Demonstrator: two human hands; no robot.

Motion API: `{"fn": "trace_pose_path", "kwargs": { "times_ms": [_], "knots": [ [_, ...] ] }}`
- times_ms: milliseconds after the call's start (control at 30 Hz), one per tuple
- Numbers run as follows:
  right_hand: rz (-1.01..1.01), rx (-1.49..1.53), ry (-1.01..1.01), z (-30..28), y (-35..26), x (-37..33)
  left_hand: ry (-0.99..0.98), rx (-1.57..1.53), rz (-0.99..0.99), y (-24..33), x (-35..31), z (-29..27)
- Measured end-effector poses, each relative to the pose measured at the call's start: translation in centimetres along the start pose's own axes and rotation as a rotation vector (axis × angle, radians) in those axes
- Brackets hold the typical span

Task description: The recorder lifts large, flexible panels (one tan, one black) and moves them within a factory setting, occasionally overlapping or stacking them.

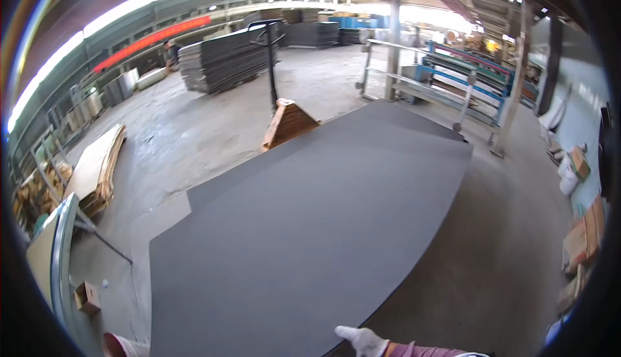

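Note:
A large, flat dark grey sheet spreads from the bottom of the view to the far middle. It has a step cut into its left side and a curved look along its right edge. At the bottom, my right hand, in a pale glove below a purple sleeve, is closed at the sheet's near right edge. Its thumb lies over the top face, while the other fingers are mostly hidden. My left hand is out of view.
Beyond the sheet's left edge stands an orange pallet jack. Stacked dark sheets rise farther back. A wheeled metal frame stands far right, near a post. Left are stacked boards, a small carton and a bucket.

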State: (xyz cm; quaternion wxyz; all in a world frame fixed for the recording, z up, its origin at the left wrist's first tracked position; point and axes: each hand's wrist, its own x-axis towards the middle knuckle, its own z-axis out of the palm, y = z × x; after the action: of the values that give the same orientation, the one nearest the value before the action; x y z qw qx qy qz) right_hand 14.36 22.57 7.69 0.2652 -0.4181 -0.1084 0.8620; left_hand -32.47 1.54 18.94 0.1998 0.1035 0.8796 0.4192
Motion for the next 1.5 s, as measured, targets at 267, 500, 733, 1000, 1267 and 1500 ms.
{"fn": "trace_pose_path", "kwargs": {
  "times_ms": [267,500,733,1000,1267,1500],
  "knots": [
    [-0.103,0.258,0.986,-16.7,-11.9,15.5,-0.300,-0.231,-0.012,4.0,0.0,25.2],
    [-0.210,-0.164,0.836,-14.5,-12.8,21.5,-0.419,-0.076,-0.035,-0.2,2.8,37.0],
    [0.173,-0.166,0.738,-27.5,-11.2,24.7,-0.328,0.584,0.067,2.1,3.0,35.0],
    [-0.020,-0.816,0.724,-14.6,-11.4,15.3,0.002,0.404,-0.058,-2.2,0.6,15.0],
    [-0.052,-0.812,0.701,-14.7,-9.1,8.4,-0.809,0.778,0.000,-7.0,-6.4,12.2],
    [-0.196,-0.949,0.605,-5.0,-9.3,6.7,-0.964,0.714,0.175,-10.7,-7.5,8.0]
  ]
}}
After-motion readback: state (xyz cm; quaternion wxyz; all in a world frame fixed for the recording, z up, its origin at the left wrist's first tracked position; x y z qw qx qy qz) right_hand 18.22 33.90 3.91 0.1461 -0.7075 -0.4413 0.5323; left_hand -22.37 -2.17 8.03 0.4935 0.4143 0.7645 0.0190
